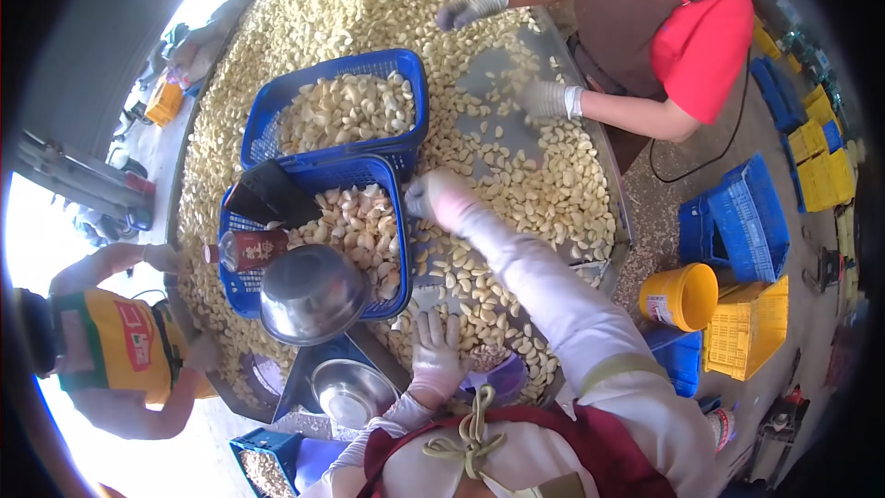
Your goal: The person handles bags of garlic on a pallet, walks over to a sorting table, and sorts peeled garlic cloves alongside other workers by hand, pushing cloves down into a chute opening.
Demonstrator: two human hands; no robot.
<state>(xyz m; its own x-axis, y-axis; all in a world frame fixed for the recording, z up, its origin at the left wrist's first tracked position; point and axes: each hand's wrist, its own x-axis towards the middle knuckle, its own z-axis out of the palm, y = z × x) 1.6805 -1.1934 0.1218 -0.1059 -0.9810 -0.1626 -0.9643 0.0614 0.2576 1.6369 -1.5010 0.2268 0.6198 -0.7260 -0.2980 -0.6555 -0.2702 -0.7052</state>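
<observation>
My left hand (438,355), in a whitish glove, lies with its fingers stretched out on peeled garlic cloves (487,323) at the table's near edge. Just below it is a purple container (498,376) with small scraps at its mouth. My right hand (441,199), also gloved, reaches to the right rim of the front blue basket (402,249). Its fingertips are blurred, so I cannot tell whether they grip the rim. That basket holds unpeeled garlic (355,221), a red-labelled bottle (251,249), a dark scoop-like piece (267,194) and a steel bowl (312,293) resting over its near corner.
Behind stands another blue basket (419,97) of garlic. A second steel bowl (350,392) sits at the near edge. One co-worker's gloved hands (551,100) work at right; another person (129,341) stands left. A yellow bucket (679,297) and crates (745,327) stand right.
</observation>
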